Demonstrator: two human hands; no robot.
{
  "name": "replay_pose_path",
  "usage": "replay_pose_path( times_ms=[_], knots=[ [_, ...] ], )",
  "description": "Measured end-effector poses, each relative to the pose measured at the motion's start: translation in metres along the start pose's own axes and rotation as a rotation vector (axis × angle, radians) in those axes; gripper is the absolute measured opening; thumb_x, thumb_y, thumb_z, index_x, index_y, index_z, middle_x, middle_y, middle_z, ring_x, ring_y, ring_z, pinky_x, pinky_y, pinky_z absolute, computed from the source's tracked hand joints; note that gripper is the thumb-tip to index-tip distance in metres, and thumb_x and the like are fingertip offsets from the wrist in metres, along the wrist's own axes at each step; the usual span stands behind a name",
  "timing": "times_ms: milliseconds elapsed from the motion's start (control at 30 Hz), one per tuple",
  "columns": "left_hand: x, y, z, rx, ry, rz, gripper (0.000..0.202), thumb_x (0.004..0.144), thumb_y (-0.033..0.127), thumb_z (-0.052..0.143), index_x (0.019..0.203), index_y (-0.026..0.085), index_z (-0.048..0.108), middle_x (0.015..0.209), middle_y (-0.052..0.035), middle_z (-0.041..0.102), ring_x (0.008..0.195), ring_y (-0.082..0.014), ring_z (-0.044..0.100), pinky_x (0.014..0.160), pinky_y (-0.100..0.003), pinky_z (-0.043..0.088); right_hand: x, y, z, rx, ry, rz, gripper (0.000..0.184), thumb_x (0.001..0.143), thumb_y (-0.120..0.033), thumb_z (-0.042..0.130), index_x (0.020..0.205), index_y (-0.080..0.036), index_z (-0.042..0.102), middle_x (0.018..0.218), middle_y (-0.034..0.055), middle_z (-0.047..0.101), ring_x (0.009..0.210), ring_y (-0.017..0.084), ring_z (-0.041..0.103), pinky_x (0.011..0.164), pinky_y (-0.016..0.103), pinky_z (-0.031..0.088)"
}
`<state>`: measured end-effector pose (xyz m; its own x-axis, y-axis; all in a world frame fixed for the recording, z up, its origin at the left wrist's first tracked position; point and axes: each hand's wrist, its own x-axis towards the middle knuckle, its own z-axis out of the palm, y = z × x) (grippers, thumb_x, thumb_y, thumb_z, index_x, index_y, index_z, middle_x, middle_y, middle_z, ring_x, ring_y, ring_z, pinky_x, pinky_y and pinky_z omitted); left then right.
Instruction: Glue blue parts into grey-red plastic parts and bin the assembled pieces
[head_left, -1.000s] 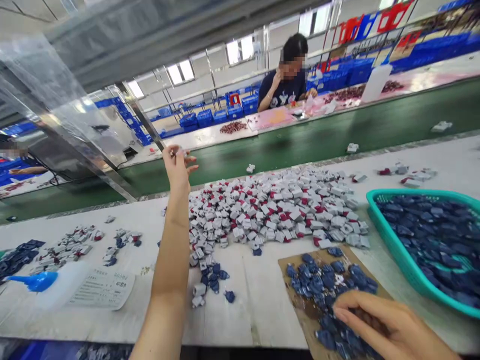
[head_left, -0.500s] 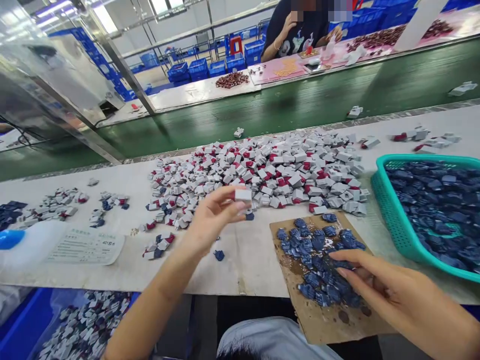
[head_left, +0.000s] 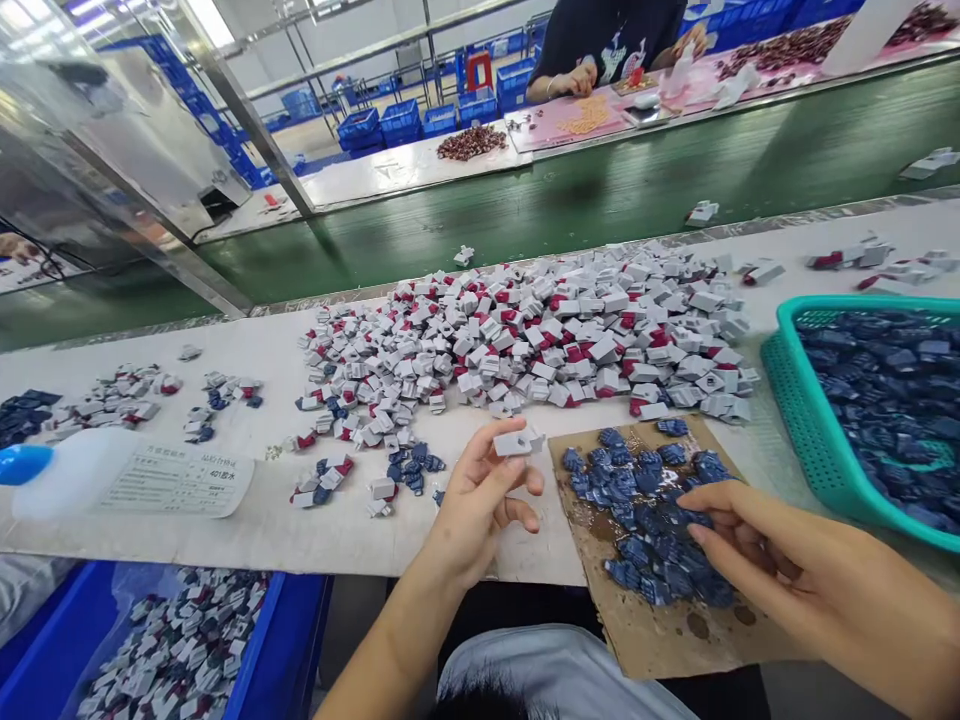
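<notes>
My left hand [head_left: 480, 500] is closed in a pinch on a small grey plastic block [head_left: 514, 443], held just above the table's near edge, left of a brown cardboard sheet [head_left: 660, 640]. My right hand [head_left: 780, 570] rests on the pile of dark blue parts [head_left: 637, 490] on that sheet, with its fingers curled down among them; what they grip is hidden. Beyond both hands a wide heap of grey and red blocks [head_left: 555, 340] covers the white table.
A teal basket [head_left: 802, 440] of blue parts stands at right. At left lie a white glue bottle [head_left: 112, 480] and small clusters of parts. A blue bin [head_left: 285, 650] of blocks sits below the table. Past the green conveyor [head_left: 600, 210] another person works.
My left hand came back from the conveyor edge to the near table edge, now pinching a grey block. The view tilted downward. My right hand stayed on the blue parts.
</notes>
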<state>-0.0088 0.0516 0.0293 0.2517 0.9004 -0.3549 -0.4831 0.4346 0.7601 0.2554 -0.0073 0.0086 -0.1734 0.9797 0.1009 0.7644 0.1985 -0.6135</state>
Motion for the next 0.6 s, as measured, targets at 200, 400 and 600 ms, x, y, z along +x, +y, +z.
replay_pose_path(
  times_ms=[200,400,600],
  knots=[
    [-0.007,-0.005,-0.003,-0.074,0.05,-0.047,0.041,0.066,0.046,0.093,0.092,0.023,0.071,0.118,-0.0057,0.074,0.085,-0.0163,0.073,0.062,-0.02,0.062,0.003,0.004,-0.005,0.007,-0.081,-0.047,0.032,0.105,-0.048,0.044,0.091,-0.023,0.059,0.07,0.0013,0.067,0.051,0.014,0.06,0.046,0.023,0.045],
    [-0.006,-0.015,-0.003,-0.013,0.14,0.02,0.057,0.062,0.03,0.097,0.108,0.028,0.064,0.128,-0.0065,0.073,0.103,-0.0198,0.074,0.081,-0.027,0.062,0.005,0.003,-0.004,-0.205,-0.194,-0.124,0.036,0.107,-0.038,0.032,0.09,-0.022,0.059,0.091,0.0081,0.075,0.07,0.022,0.072,0.051,0.029,0.047],
    [-0.008,-0.021,0.004,-0.047,0.189,0.011,0.062,0.052,0.034,0.102,0.106,0.026,0.074,0.111,-0.004,0.079,0.096,-0.0167,0.075,0.08,-0.021,0.059,0.006,0.005,-0.003,-0.359,-0.217,-0.206,0.031,0.105,-0.026,0.032,0.091,-0.022,0.059,0.077,0.0051,0.07,0.063,0.021,0.07,0.05,0.029,0.046]
  ],
)
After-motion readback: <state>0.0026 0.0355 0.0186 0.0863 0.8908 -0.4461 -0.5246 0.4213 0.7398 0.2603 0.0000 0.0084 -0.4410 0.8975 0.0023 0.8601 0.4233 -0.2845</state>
